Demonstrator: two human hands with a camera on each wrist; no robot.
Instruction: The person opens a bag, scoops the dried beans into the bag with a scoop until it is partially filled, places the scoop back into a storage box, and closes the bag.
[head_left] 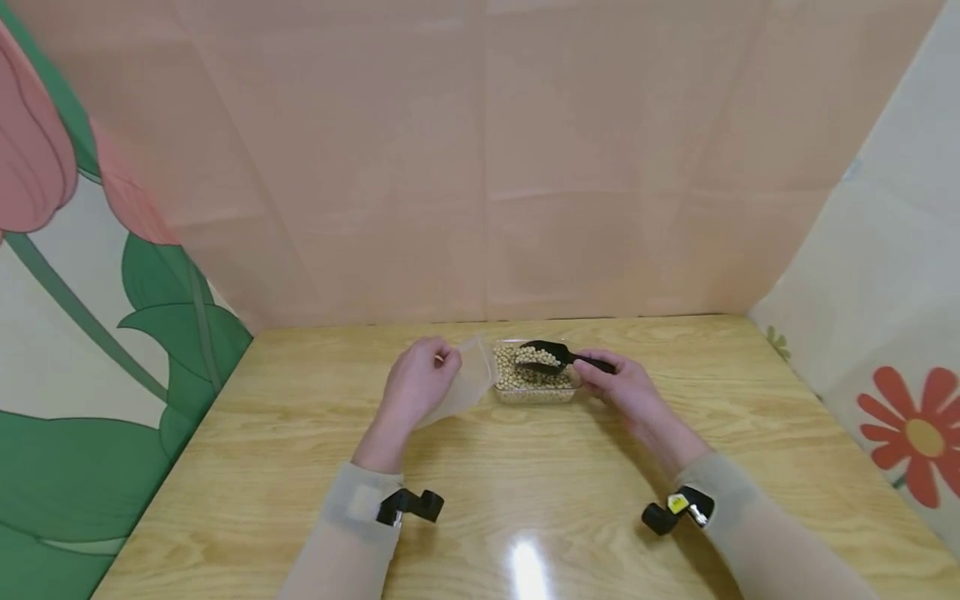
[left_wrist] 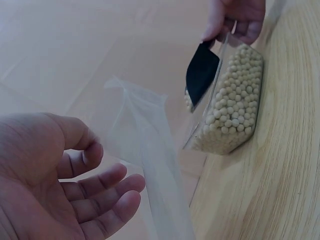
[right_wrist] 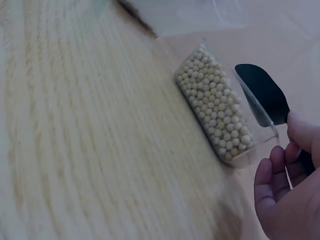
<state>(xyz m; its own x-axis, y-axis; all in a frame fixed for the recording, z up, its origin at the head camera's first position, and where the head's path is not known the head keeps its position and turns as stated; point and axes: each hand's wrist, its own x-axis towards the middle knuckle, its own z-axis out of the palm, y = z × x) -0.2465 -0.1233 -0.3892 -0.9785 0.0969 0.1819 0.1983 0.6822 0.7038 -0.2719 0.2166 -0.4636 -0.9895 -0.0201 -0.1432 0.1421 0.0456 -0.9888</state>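
My right hand [head_left: 626,385] grips the handle of a black scoop [head_left: 557,351], with thumb and fingers round it. Pale round beans, like dried soybeans, fill the scoop's bowl, which is over a clear plastic box [right_wrist: 245,159]. More of the same beans [left_wrist: 237,100] lie in this box. To its left, my left hand [head_left: 420,379] pinches a translucent plastic bag [head_left: 468,379] near its edge between thumb and index finger. The other left fingers [left_wrist: 107,222] are loosely bent beside the bag. In the left wrist view the bag hangs down, its upper edge creased.
The box stands on a wood-grain table [head_left: 480,500], towards the back edge. A plain pinkish sheet [head_left: 480,167] rises behind the table. Flower-printed panels [head_left: 915,425] flank it on both sides. Each forearm wears a strapped black camera mount [head_left: 408,504].
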